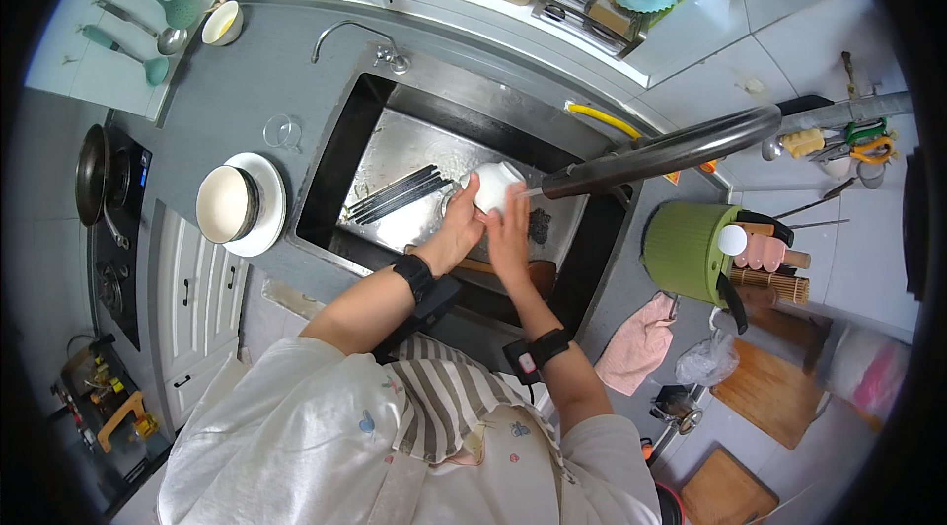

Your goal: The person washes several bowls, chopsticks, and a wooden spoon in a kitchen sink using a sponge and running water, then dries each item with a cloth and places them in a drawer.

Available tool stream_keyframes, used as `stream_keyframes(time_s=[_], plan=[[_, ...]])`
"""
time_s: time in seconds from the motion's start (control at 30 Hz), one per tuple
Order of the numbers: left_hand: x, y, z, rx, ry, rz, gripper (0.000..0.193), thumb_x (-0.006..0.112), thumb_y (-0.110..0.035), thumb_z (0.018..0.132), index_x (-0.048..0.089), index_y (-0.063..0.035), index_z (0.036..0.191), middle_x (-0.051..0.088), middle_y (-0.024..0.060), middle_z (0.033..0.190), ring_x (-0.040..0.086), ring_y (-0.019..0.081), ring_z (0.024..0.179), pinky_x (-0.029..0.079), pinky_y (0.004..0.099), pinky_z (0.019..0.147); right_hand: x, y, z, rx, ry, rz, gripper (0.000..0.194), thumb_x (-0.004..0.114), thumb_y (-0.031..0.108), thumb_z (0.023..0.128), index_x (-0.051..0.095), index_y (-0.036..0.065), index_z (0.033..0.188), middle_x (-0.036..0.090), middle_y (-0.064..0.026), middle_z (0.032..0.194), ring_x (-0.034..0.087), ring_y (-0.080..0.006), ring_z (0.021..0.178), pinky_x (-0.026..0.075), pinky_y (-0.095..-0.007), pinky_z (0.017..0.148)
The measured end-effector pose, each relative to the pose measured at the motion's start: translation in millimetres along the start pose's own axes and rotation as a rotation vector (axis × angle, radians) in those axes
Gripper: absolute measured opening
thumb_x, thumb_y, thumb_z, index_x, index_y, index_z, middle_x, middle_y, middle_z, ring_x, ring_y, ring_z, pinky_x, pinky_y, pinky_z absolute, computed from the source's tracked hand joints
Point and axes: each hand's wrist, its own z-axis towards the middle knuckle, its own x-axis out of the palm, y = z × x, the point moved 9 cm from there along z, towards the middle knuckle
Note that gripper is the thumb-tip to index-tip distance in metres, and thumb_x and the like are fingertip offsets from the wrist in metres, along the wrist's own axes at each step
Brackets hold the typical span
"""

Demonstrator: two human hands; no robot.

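Observation:
My left hand (460,223) grips a white ceramic bowl (494,186) from its left side, above the stainless steel sink (392,147). The bowl is tilted with its foot ring up. My right hand (509,225) lies against the bowl's right side, fingers extended, close to the spout of the dark pull-out faucet (584,181). Several black chopsticks (396,196) lie on the sink floor to the left. A steel wool scrubber (539,226) sits to the right of my hands. Beneath my wrists lies a wooden-handled utensil (542,277), partly hidden.
Left of the sink, stacked bowls (223,204) rest on a white plate (272,229), near a clear glass (282,131). A small metal tap (396,60) stands at the back rim. To the right are a green container (677,251) and a pink cloth (638,347).

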Motion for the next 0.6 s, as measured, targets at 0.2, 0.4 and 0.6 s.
stream_keyframes(time_s=[0.2, 0.4, 0.6], plan=[[-3, 4, -8, -0.039, -0.005, 0.289, 0.022, 0.060, -0.025, 0.094, 0.057, -0.0079, 0.108, 0.064, 0.0058, 0.101, 0.062, 0.0185, 0.095, 0.054, 0.0334, 0.075, -3, 33, 10, -0.147, 0.057, -0.377, 0.045, 0.042, 0.026, 0.097, 0.044, 0.008, 0.138, 0.036, -0.0174, 0.146, 0.026, -0.0355, 0.139, 0.018, -0.0516, 0.113], [19, 7, -33, -0.237, 0.270, 0.655, 0.030, 0.058, -0.023, 0.095, 0.056, -0.0044, 0.118, 0.065, 0.0068, 0.111, 0.066, 0.0151, 0.092, 0.055, 0.0305, 0.078, 13, -50, 61, 0.334, 0.501, 0.310, 0.048, 0.035, 0.038, 0.100, 0.054, 0.005, 0.130, 0.057, -0.0145, 0.128, 0.054, -0.0280, 0.117, 0.040, -0.0377, 0.099], [32, 0, -44, -0.235, 0.153, 0.143, 0.044, 0.057, -0.030, 0.095, 0.049, -0.0026, 0.128, 0.059, 0.0110, 0.124, 0.058, 0.0230, 0.114, 0.044, 0.0398, 0.100, -6, -60, 55, 0.384, 0.336, 1.208, 0.058, 0.038, 0.043, 0.100, 0.046, -0.003, 0.135, 0.052, -0.0135, 0.133, 0.048, -0.0221, 0.124, 0.034, -0.0320, 0.105]])
